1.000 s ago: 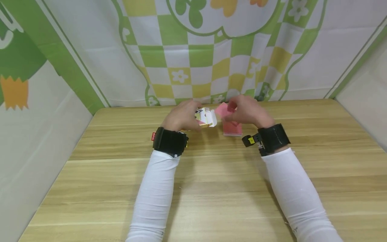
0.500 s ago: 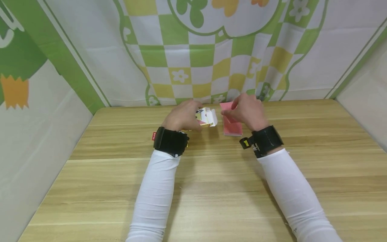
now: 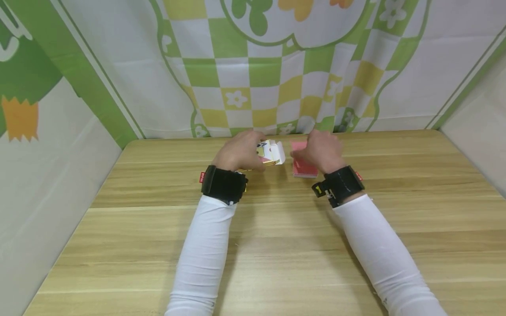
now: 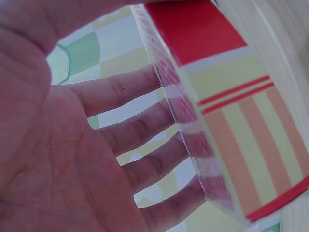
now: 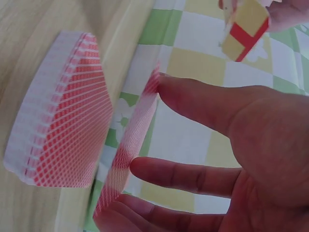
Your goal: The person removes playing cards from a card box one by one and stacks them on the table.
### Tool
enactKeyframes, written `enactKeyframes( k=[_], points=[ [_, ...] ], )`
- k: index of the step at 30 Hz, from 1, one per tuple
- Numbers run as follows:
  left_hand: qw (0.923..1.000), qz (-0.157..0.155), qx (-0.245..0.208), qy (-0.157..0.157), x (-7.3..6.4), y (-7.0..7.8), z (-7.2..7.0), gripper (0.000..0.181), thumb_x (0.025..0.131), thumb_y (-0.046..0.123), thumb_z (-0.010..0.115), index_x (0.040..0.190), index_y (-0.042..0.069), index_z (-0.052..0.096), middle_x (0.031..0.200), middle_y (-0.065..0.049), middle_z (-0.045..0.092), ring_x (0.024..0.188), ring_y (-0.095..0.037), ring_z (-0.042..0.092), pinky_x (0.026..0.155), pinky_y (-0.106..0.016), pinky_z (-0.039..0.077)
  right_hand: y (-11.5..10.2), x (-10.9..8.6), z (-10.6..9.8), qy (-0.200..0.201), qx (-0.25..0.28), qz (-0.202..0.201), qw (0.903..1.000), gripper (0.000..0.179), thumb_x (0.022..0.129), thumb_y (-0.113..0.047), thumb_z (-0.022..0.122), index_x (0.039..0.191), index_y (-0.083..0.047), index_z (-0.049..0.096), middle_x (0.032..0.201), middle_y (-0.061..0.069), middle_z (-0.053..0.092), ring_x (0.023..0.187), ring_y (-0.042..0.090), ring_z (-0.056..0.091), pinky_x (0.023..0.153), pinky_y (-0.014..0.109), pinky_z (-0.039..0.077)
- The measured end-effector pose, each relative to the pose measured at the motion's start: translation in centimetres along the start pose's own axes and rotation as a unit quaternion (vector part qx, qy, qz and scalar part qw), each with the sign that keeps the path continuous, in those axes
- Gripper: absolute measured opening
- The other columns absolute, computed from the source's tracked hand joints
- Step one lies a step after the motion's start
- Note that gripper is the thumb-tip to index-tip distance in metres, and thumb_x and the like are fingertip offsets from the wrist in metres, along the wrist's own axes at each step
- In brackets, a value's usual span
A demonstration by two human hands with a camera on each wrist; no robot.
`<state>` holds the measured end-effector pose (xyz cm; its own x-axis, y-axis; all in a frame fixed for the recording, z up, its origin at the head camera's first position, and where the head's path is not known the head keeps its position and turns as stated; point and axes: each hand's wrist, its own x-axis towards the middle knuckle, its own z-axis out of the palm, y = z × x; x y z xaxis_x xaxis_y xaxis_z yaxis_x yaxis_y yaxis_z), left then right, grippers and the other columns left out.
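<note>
Holding a thin red-backed card piece (image 5: 128, 137) by its edges, thumb at one end and fingers along it, the right hand (image 3: 325, 151) hangs over the main deck (image 5: 72, 116); whether it's one card or several, I can't tell. It looks light, springy and slick, so I'd judge a soft edge grip best, as pinching hard could bend it. The deck lies on the wooden table (image 3: 276, 245) and would probably slide apart unless squared by its sides. Beyond, the left hand (image 3: 241, 151) grips the card box (image 3: 272, 151), its flap open toward the deck; thin card walls likely crush easily. Behind hangs a checked curtain (image 3: 233, 66).
</note>
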<state>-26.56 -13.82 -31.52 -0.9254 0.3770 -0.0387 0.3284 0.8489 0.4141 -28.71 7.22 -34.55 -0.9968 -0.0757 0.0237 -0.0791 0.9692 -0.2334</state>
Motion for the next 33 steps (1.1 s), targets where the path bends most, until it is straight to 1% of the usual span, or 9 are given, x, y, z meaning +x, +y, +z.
enactKeyframes(
  k=[3,6,12,16,24,33],
  points=[
    [1.0000,0.000,0.001,0.000,0.0,0.0,0.0,0.051,0.056,0.014,0.072,0.104,0.013,0.056,0.096,-0.003,0.054,0.080,-0.019,0.049,0.062,-0.030,0.043,0.1,0.1,0.2,-0.005,-0.014,0.002,0.9999,0.059,0.069,-0.063,0.062,0.083,-0.006,0.052,0.077,0.012,0.055,0.072,0.028,0.053,0.052,0.036,0.043],
    [1.0000,-0.001,0.004,-0.002,0.0,0.0,0.0,0.052,0.056,0.014,0.072,0.105,0.014,0.056,0.097,-0.003,0.054,0.081,-0.019,0.048,0.063,-0.030,0.043,0.1,0.2,0.5,-0.011,-0.027,0.007,0.9995,0.061,0.070,-0.063,0.061,0.086,-0.005,0.052,0.079,0.013,0.054,0.074,0.027,0.053,0.053,0.036,0.043],
    [1.0000,-0.002,0.000,-0.005,-0.1,0.0,0.0,0.052,0.056,0.013,0.072,0.105,0.014,0.055,0.098,-0.004,0.054,0.082,-0.019,0.048,0.063,-0.030,0.043,0.0,0.3,1.0,-0.020,-0.023,0.011,0.9995,0.056,0.070,-0.062,0.061,0.079,-0.007,0.053,0.080,0.013,0.055,0.071,0.025,0.053,0.051,0.035,0.042],
    [1.0000,-0.003,0.005,-0.006,-0.1,0.0,0.0,0.053,0.056,0.015,0.071,0.107,0.014,0.055,0.098,-0.003,0.053,0.082,-0.019,0.047,0.063,-0.030,0.042,0.1,0.4,1.3,-0.024,-0.024,0.010,0.9994,0.054,0.070,-0.061,0.061,0.075,-0.007,0.053,0.079,0.012,0.055,0.069,0.025,0.053,0.050,0.035,0.042],
    [0.9999,0.002,0.011,-0.008,0.0,0.0,0.0,0.049,0.057,0.014,0.071,0.103,0.015,0.056,0.094,-0.001,0.053,0.080,-0.019,0.048,0.062,-0.030,0.042,0.3,0.6,1.8,-0.013,-0.030,0.005,0.9995,0.054,0.069,-0.062,0.062,0.071,-0.009,0.052,0.079,0.013,0.055,0.071,0.026,0.054,0.051,0.036,0.042],
    [0.9999,-0.003,0.008,-0.012,0.1,-0.1,0.1,0.051,0.058,0.014,0.072,0.106,0.014,0.055,0.096,-0.002,0.054,0.080,-0.019,0.048,0.063,-0.030,0.042,0.4,0.6,2.1,-0.014,-0.022,-0.002,0.9997,0.052,0.069,-0.059,0.064,0.068,-0.009,0.049,0.074,0.011,0.053,0.068,0.024,0.050,0.049,0.035,0.040]
  ],
)
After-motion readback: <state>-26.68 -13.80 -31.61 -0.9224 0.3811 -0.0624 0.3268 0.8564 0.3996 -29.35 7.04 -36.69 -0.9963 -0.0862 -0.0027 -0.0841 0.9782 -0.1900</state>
